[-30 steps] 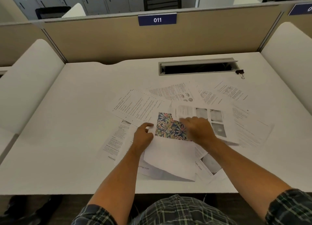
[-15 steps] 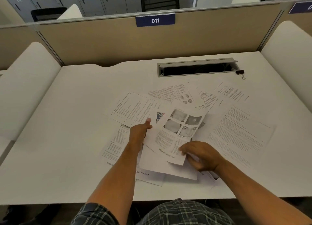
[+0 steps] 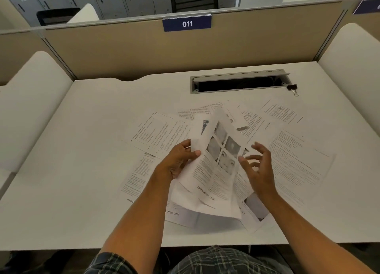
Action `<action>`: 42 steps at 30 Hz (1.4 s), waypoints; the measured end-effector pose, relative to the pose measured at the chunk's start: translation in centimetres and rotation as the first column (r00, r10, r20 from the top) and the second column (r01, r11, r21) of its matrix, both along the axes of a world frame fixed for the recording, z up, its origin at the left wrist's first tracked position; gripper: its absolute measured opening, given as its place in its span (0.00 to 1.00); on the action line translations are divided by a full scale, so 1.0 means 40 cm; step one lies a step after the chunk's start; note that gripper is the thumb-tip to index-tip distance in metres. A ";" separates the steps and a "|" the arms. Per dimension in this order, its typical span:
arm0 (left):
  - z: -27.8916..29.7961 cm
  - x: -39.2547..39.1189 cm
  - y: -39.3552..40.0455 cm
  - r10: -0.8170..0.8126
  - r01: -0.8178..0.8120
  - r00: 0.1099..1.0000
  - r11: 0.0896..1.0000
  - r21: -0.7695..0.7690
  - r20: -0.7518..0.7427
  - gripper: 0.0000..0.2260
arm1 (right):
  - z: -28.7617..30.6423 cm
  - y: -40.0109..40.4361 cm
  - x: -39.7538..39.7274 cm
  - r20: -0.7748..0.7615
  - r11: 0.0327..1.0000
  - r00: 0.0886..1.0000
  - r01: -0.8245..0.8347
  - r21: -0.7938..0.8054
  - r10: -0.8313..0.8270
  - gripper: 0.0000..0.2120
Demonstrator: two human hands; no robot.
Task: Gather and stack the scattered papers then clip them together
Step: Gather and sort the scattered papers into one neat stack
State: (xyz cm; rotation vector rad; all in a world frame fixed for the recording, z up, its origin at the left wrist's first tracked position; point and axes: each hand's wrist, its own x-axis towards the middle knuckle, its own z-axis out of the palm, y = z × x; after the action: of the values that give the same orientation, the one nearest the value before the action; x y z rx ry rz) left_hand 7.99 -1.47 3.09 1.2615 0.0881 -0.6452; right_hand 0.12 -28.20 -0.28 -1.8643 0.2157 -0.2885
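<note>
1. Of the two hands, the left hand [image 3: 178,160] pinches the left edge of a small sheaf of gathered papers [image 3: 213,171], thumb on top and fingers underneath. The right hand [image 3: 258,166] hovers just beside the sheaf's right edge, fingers spread and loosely bent, holding nothing.
2. The held sheaf is lifted and tilted off the bench [image 3: 82,171]. Its top sheet shows a grid of grey photographs above blocks of text. It hangs over the near part of the paper scatter, well short of the cable slot [image 3: 238,81].
3. The step in hand looks like gathering: a few sheets are collected, many are not.
4. Loose sheets [image 3: 298,160] lie spread flat on the near side of the cable slot: a large text page toward the right, another [image 3: 162,134] toward the left, more fanned out just before the slot, and some beneath the held sheaf at the bench's front edge.
5. The binder clip [image 3: 293,88] lies just beside the slot's right end, untouched and well apart from both hands.
6. The next move probably calls for the right hand to pick up another loose sheet and lay it on the sheaf while the left keeps its pinch; squaring and clipping come later.
7. Both forearms reach forward from the front edge, left wrist turned inward, right palm facing left.
</note>
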 end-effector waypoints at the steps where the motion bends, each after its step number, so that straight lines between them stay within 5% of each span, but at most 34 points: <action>1: 0.019 0.004 -0.007 -0.022 0.023 1.000 0.998 -0.053 0.013 0.18 | 0.008 -0.003 0.016 -0.074 0.996 0.997 0.028 0.087 -0.021 0.36; 4: 0.071 0.016 -0.028 -0.079 0.091 0.994 0.980 -0.177 0.073 0.20 | 0.050 -0.014 0.058 -0.214 0.914 0.973 0.005 0.406 0.090 0.56; 7: 0.112 0.031 -0.044 -0.109 0.136 0.986 0.966 -0.222 0.129 0.22 | 0.092 -0.025 0.082 -0.076 0.818 0.961 -0.184 0.544 0.267 0.36; 11: 0.140 0.048 -0.054 -0.121 0.148 0.976 0.979 -0.140 0.180 0.28 | 0.127 -0.038 0.101 0.011 0.744 0.990 -0.112 0.659 0.140 0.28; 14: 0.137 0.046 -0.057 -0.098 0.113 0.974 0.992 -0.062 0.205 0.30 | 0.162 -0.051 0.115 0.108 0.820 0.994 -0.088 0.565 0.032 0.21; 18: 0.128 0.043 -0.058 -0.108 0.116 0.964 0.993 -0.018 0.243 0.27 | 0.212 -0.059 0.122 0.229 0.890 0.957 -0.258 0.377 0.180 0.14; 25: 0.065 0.018 -0.055 -0.044 -0.011 0.949 0.985 0.172 0.313 0.27 | 0.165 -0.042 0.117 0.091 0.894 0.944 -0.329 0.304 0.316 0.23; 36: 0.024 0.021 -0.050 0.154 -0.241 0.951 0.913 0.328 0.269 0.12 | 0.154 -0.007 0.157 -0.028 0.937 0.987 -0.143 0.319 0.160 0.09; 39: 0.007 0.020 -0.026 0.242 -0.306 0.943 0.899 0.314 0.227 0.08 | 0.145 0.006 0.192 -0.158 0.941 0.976 -0.090 0.327 0.148 0.26; 42: -0.011 0.011 0.001 0.321 -0.359 0.933 0.872 0.333 0.165 0.05 | 0.128 0.032 0.253 -0.279 0.943 0.953 -0.022 0.333 0.121 0.31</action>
State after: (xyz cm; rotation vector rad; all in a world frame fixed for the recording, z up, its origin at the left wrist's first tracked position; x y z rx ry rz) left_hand 8.42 -1.43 2.66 1.5829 0.3486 -0.2582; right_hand 10.24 -26.92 4.83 -1.5727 0.3759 0.0801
